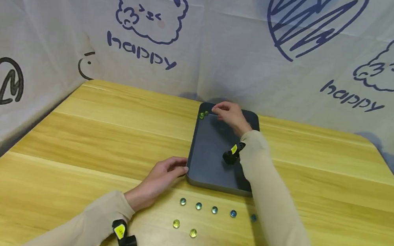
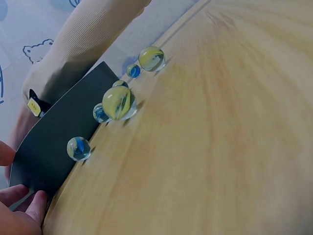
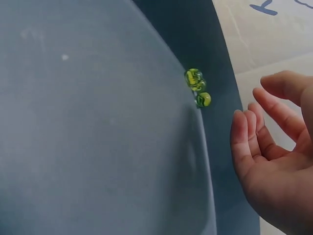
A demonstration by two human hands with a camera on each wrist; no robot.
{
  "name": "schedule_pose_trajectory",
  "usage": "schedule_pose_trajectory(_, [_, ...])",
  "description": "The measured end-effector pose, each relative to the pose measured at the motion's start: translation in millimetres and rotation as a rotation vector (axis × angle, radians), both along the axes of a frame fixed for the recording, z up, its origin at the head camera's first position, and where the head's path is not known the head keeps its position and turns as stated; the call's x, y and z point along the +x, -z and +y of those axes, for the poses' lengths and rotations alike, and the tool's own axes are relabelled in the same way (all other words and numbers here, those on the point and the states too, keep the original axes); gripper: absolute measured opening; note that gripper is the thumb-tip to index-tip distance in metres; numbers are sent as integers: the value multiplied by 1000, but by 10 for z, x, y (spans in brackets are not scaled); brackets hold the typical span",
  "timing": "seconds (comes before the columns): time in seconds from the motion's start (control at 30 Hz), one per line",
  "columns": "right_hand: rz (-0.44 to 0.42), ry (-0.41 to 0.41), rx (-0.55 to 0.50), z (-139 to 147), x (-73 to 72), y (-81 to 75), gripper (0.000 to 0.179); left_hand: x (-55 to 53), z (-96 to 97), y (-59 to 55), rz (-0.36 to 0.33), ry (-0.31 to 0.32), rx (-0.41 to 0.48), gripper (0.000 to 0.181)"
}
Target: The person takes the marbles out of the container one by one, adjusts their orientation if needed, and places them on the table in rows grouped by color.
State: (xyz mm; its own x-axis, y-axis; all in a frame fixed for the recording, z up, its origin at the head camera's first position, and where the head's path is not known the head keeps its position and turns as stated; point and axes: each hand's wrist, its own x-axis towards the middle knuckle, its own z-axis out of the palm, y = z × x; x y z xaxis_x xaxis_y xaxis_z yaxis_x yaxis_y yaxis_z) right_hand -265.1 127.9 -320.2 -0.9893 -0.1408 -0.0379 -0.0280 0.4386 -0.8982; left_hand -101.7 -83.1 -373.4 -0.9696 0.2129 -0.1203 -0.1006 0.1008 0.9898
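Observation:
My left hand (image 1: 158, 179) touches the left side of a dark grey tray (image 1: 211, 156), close to its front corner. In the left wrist view its fingertips (image 2: 36, 208) rest against the tray wall. Above the tray's far end hovers my right hand (image 1: 232, 116), fingers loosely bent. The right wrist view shows nothing between the thumb and fingers of the right hand (image 3: 279, 171). A small cluster of yellow-green glass marbles (image 3: 196, 83) lies inside the tray by its back left corner, just beside those fingers.
In front of the tray, several blue marbles (image 1: 214, 210) form a row on the wooden table (image 1: 110, 138). Two yellow marbles, one left (image 1: 176, 224) and one right (image 1: 193, 233), lie nearer me. A white cloth (image 1: 226, 42) with drawings hangs behind the table.

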Motion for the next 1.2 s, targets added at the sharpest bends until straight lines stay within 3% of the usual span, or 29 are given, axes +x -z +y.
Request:
schedule_pose_trajectory(0.27, [-15, -9, -6, -62, -58, 137, 26, 18, -3, 13, 4, 13, 8, 37])
schedule_pose_trajectory(0.53, [-41, 26, 56, -130, -131, 240, 27, 37, -2, 12, -1, 23, 21, 38])
schedule_pose_trajectory(1.2, [-7, -21, 201, -183, -217, 223, 26, 14, -31, -18, 6, 18, 8, 38])
